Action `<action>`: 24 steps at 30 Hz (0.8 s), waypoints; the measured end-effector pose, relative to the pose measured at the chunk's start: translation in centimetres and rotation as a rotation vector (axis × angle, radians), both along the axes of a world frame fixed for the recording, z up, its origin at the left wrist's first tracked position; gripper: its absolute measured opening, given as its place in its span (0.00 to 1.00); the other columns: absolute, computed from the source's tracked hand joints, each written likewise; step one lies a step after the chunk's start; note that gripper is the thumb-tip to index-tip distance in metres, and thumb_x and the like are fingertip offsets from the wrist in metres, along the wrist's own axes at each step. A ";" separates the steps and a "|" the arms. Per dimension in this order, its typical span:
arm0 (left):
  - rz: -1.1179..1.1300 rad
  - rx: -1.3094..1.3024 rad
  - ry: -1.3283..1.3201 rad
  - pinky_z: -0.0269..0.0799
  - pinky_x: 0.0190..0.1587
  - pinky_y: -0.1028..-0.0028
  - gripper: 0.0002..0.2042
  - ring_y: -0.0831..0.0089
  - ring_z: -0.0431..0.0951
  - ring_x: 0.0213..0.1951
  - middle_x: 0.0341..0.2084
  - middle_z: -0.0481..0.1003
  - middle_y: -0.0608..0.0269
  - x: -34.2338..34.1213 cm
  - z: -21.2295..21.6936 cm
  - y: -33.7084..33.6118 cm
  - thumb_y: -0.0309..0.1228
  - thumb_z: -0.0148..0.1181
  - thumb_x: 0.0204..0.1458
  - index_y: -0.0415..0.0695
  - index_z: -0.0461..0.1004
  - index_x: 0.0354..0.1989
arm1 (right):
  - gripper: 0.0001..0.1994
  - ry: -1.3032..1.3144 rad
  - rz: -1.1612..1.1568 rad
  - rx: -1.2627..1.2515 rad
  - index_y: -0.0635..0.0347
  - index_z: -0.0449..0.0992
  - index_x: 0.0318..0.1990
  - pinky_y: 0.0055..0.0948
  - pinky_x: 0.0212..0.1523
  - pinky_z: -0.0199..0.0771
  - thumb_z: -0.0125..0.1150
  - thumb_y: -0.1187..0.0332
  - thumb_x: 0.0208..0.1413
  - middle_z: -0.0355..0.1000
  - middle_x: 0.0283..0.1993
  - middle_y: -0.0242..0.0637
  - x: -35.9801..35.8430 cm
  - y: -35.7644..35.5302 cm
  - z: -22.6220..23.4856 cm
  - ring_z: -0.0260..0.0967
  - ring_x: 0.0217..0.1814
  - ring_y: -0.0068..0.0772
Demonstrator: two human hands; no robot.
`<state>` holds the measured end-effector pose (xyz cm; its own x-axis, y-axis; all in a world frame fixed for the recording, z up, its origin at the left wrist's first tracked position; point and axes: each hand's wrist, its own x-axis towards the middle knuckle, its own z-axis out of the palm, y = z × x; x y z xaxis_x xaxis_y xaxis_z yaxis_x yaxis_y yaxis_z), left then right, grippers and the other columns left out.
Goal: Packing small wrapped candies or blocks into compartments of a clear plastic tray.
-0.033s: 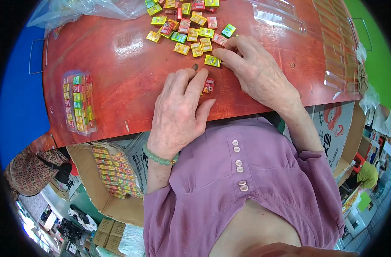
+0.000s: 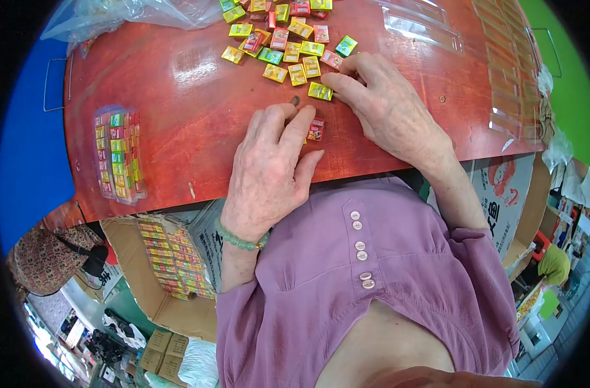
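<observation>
Small, flat, rectangular boxes in glossy yellow, green and red point(image 2: 274, 74) are scattered in a loose pile at the table's far side, beneath the edge of a crumpled clear plastic bag point(image 2: 133, 16). Similar boxes are packed in rows in a clear plastic tray point(image 2: 140, 195) at the left; thin, transparent moulded trays point(image 2: 505, 97) are laid at the right. All are supported by a worn, shiny red-brown table point(image 2: 191, 123). Below it, bundled boxes are held in an open brown cardboard carton point(image 2: 125, 252). The left hand point(image 2: 268, 165) is held palm down, fingers loosely bent, against a small red box point(image 2: 317, 129), partly hidden; the right hand point(image 2: 392, 107) is half curled beside a yellow box point(image 2: 320, 91). Whether either box is gripped cannot be told.
</observation>
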<state>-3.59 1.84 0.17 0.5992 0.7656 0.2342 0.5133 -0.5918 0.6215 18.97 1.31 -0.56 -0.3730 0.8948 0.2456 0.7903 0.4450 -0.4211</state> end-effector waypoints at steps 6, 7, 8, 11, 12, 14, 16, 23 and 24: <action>-0.020 -0.046 0.036 0.77 0.47 0.58 0.19 0.51 0.76 0.47 0.44 0.72 0.51 -0.8 -0.3 0.0 0.23 0.70 0.48 0.36 0.75 0.49 | 0.22 -0.094 0.003 -0.011 0.58 0.76 0.54 0.42 0.53 0.73 0.62 0.82 0.50 0.70 0.51 0.42 -0.4 -1.5 0.8 0.70 0.52 0.47; -0.012 -0.057 0.021 0.77 0.46 0.59 0.19 0.52 0.76 0.47 0.44 0.72 0.51 -0.9 -0.4 0.0 0.24 0.71 0.47 0.36 0.75 0.49 | 0.22 -0.101 0.004 -0.038 0.58 0.76 0.54 0.42 0.52 0.74 0.63 0.81 0.50 0.70 0.50 0.42 -0.4 -2.0 1.0 0.70 0.52 0.47; -0.007 -0.067 0.006 0.77 0.46 0.59 0.20 0.52 0.76 0.46 0.44 0.72 0.52 -0.9 -0.5 0.0 0.25 0.72 0.47 0.36 0.75 0.48 | 0.22 -0.103 0.005 -0.042 0.58 0.76 0.54 0.42 0.52 0.74 0.63 0.81 0.50 0.70 0.50 0.42 -0.2 -2.3 1.3 0.70 0.52 0.47; -0.005 -0.032 -0.002 0.77 0.46 0.59 0.21 0.52 0.76 0.46 0.43 0.72 0.51 -0.9 -0.7 0.0 0.26 0.73 0.46 0.36 0.75 0.49 | 0.20 -0.084 0.042 -0.141 0.59 0.76 0.54 0.42 0.52 0.75 0.65 0.78 0.51 0.70 0.50 0.42 0.0 -2.5 1.9 0.70 0.52 0.47; -0.006 -0.035 -0.004 0.77 0.46 0.59 0.21 0.52 0.76 0.46 0.43 0.72 0.51 -0.8 -0.8 0.1 0.26 0.73 0.46 0.36 0.75 0.49 | 0.19 -0.033 0.016 -0.151 0.59 0.76 0.54 0.42 0.52 0.75 0.66 0.77 0.53 0.71 0.50 0.43 0.0 -2.2 1.9 0.71 0.53 0.48; 0.030 -0.055 -0.016 0.77 0.46 0.59 0.21 0.53 0.76 0.45 0.43 0.72 0.52 -0.5 -0.7 0.0 0.26 0.73 0.46 0.36 0.75 0.49 | 0.18 0.015 -0.012 -0.159 0.60 0.76 0.54 0.43 0.53 0.75 0.66 0.76 0.54 0.71 0.50 0.43 0.0 -1.4 1.7 0.71 0.54 0.49; 0.020 -0.009 -0.014 0.77 0.46 0.60 0.21 0.53 0.76 0.45 0.43 0.72 0.52 -0.2 -0.7 -0.2 0.26 0.73 0.46 0.35 0.75 0.49 | 0.18 0.043 0.004 -0.140 0.60 0.76 0.54 0.42 0.54 0.75 0.66 0.75 0.55 0.71 0.52 0.43 -0.1 -0.7 1.4 0.71 0.55 0.49; 0.059 0.076 -0.013 0.75 0.46 0.60 0.20 0.55 0.74 0.43 0.43 0.71 0.52 0.4 -1.1 -0.8 0.23 0.71 0.47 0.34 0.74 0.49 | 0.19 0.095 0.105 -0.124 0.61 0.76 0.55 0.40 0.55 0.76 0.66 0.73 0.56 0.70 0.54 0.43 -1.0 0.6 1.3 0.72 0.55 0.47; 0.060 0.076 -0.015 0.75 0.46 0.60 0.20 0.55 0.74 0.43 0.43 0.71 0.52 0.5 -1.1 -0.9 0.23 0.71 0.47 0.34 0.74 0.49 | 0.19 0.097 0.124 -0.136 0.61 0.76 0.56 0.40 0.55 0.76 0.67 0.73 0.56 0.70 0.54 0.43 -1.0 0.6 1.0 0.72 0.55 0.47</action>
